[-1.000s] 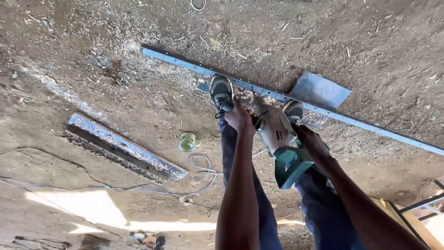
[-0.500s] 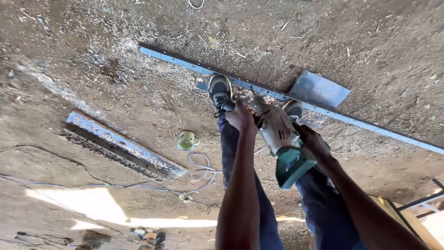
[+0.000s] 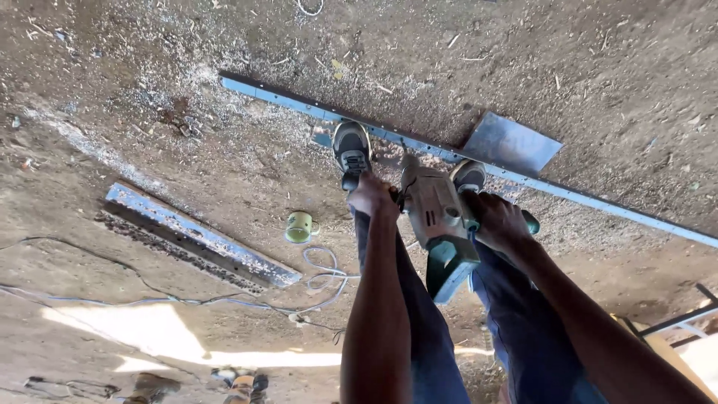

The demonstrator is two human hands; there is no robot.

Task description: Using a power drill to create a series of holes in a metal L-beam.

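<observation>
Grey metal and teal plastic make up the power drill (image 3: 441, 224) at the centre of the frame, pointing down toward the long blue-grey metal strip (image 3: 598, 200) that runs from upper left to the right edge across the dirt floor (image 3: 187, 90). The right hand (image 3: 499, 221) is closed around the drill's body on its right side, its grip clamped on the tool. The left hand (image 3: 369, 194) is closed at the drill's left side, near the front end; its grip looks clamped on a side part of the drill, though the exact hold is hidden by the knuckles. Both forearms reach down from the bottom of the frame over dark blue trousers.

Two grey shoes stand at the strip: the left shoe (image 3: 351, 150) on it just left of the drill tip, the right shoe (image 3: 469, 176) just right of it. Pale shavings lie around the drill's tip. A flat grey metal plate (image 3: 512, 144) lies touching the strip's far side, upper right of the shoes.

At centre left, a second, shorter metal bar (image 3: 194, 238) lies on the floor, well apart from the strip. A small green cup (image 3: 299, 227) sits between this bar and the legs, and a thin white cable (image 3: 321, 269) loops just below it, trailing left across the floor
</observation>
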